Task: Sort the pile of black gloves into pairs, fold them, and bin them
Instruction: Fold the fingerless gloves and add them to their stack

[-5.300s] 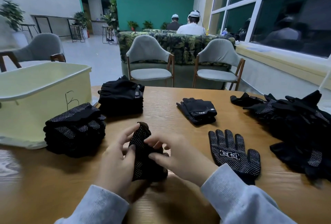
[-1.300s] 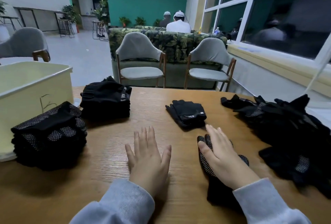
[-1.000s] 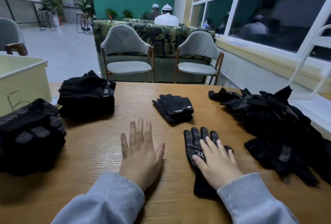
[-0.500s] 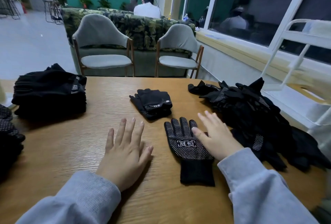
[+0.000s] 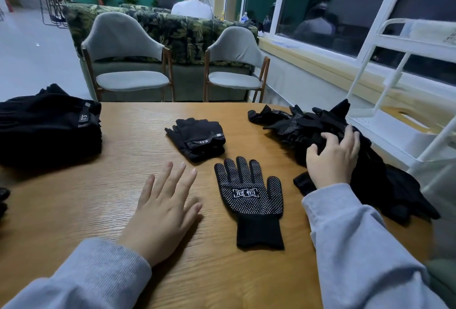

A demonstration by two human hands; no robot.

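A single black dotted glove [image 5: 249, 195] lies flat, palm up, in the middle of the wooden table [image 5: 111, 185]. To its left my left hand [image 5: 162, 210] rests flat on the wood, fingers spread. My right hand [image 5: 333, 155] reaches into the loose pile of black gloves [image 5: 385, 182] at the right, fingers curled into the fabric. A folded pair of plain black gloves [image 5: 197, 138] sits behind the dotted glove. A stack of folded plain gloves [image 5: 49, 126] stands at the far left. The bin is out of view.
A white metal rack [image 5: 394, 101] stands just past the table's right edge, close to the pile. Two grey chairs [image 5: 128, 61] face the table's far edge. Two people sit on a sofa beyond. A dark edge of another glove stack [image 5: 3, 200] shows at the left border.
My right hand left the dotted glove and moved right into the loose pile. The view turned right, so the bin and the dotted stack slid out. My left hand stayed flat.
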